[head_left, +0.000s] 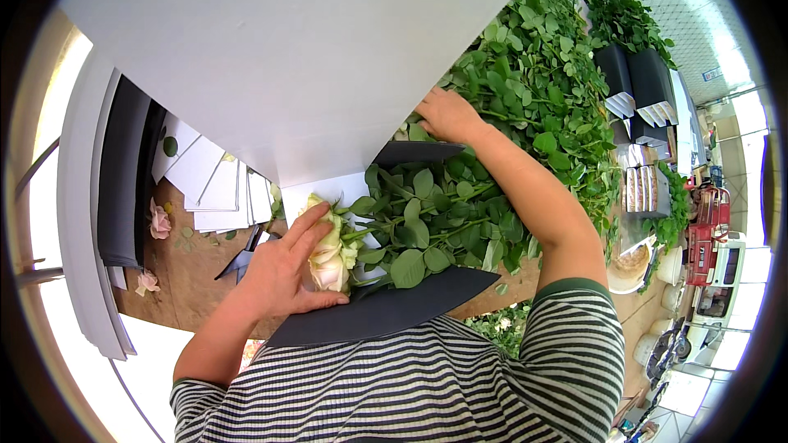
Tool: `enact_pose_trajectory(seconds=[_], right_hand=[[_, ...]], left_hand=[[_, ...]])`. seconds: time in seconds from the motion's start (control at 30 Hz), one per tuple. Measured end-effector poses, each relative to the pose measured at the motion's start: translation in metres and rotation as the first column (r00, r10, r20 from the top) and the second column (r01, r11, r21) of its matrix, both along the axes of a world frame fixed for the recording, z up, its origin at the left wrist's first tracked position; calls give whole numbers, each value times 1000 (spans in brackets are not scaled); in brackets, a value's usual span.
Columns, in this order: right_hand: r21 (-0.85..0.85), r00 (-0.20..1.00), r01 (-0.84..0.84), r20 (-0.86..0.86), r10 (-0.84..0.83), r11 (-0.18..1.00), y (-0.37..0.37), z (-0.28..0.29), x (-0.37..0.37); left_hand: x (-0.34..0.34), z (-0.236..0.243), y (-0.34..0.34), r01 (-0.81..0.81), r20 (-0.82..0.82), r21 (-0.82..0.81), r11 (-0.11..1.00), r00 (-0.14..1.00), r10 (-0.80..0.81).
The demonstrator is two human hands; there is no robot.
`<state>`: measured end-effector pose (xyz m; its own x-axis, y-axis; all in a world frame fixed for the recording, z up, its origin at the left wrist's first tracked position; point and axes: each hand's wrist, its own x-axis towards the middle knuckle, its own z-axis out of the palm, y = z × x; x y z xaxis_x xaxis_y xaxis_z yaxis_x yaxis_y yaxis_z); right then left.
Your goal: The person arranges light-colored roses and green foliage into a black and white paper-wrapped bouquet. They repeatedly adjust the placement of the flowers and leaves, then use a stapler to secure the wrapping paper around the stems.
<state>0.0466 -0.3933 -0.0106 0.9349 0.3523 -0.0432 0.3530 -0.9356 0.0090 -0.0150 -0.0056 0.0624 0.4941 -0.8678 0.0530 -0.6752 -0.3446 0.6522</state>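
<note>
Pale rose bunch (pixel 330 254), one: blooms directly right of the left hand (pixel 287 267) and partly beneath its fingers. Long axis runs rightward from that hand, leafy stems (pixel 427 221) reaching toward the right forearm (pixel 542 205). Left hand is the nearer to the blooms; right hand (pixel 450 117) lies beyond the stems, up and to the right.

Left hand, one: fingers laid together over the blooms, thumb parted toward the body, along the near dark flap. Right hand, one: fingertips hidden behind the pale board; whether they pinch anything cannot be told.

Dark flaps, two: one just below the left thumb (pixel 386 316), one just below the right hand (pixel 419 152), stems between them. Whether they join is hidden.

Pale board (pixel 312 41), one: large, above the left hand.

Loose pink blooms, two: both left of the left hand, one farther up (pixel 160 219), one lower (pixel 147 282).

White cards (pixel 205 176), several, overlapping, not countable: up and left of the left hand.

Foliage heap (pixel 542 57), one: right of the right hand; stems too tangled to count.
</note>
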Motion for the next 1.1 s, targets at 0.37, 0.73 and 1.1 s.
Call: enact_pose_trajectory(seconds=[0.37, 0.73, 1.1], right_hand=[[421, 359, 262, 792, -493, 868, -110, 268, -82], [291, 995, -77, -42, 93, 954, 145, 119, -77], [93, 999, -34, -38, 38, 995, 144, 58, -70]], left_hand=[[-4, 3, 4, -14, -15, 86, 996, 1000, 15], [-15, -12, 14, -45, 18, 28, 999, 999, 45], [-12, -17, 14, -35, 4, 41, 999, 999, 35]])
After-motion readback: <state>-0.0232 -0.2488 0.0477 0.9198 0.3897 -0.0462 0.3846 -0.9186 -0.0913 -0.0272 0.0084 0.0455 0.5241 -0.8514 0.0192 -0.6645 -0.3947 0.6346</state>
